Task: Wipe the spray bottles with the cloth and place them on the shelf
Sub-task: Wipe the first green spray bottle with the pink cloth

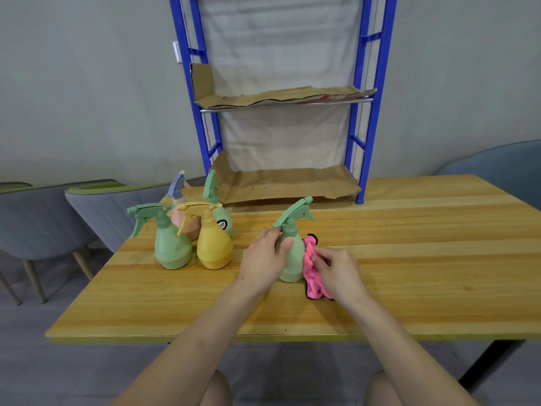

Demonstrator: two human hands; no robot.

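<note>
A left hand (262, 260) is gripping the neck of a green spray bottle (292, 266) standing on a wooden table (409, 273), while the right hand (338, 269) is pinching a fuzzy pink cloth (312, 278) against it. Hard sideways rubbing risks tipping the smooth, pear-shaped plastic. Beyond, four more bottles (215, 249) are waiting beside a cardboard-lined blue shelf (362, 112).

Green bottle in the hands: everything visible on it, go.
The spray bottle is pale green and looks like matte plastic, with a pear-shaped body, a narrow neck and a darker green trigger head, nozzle up and right. It stands upright on the wooden table. The left hand grips its neck; the right hand presses a pink cloth against its right side.
</note>
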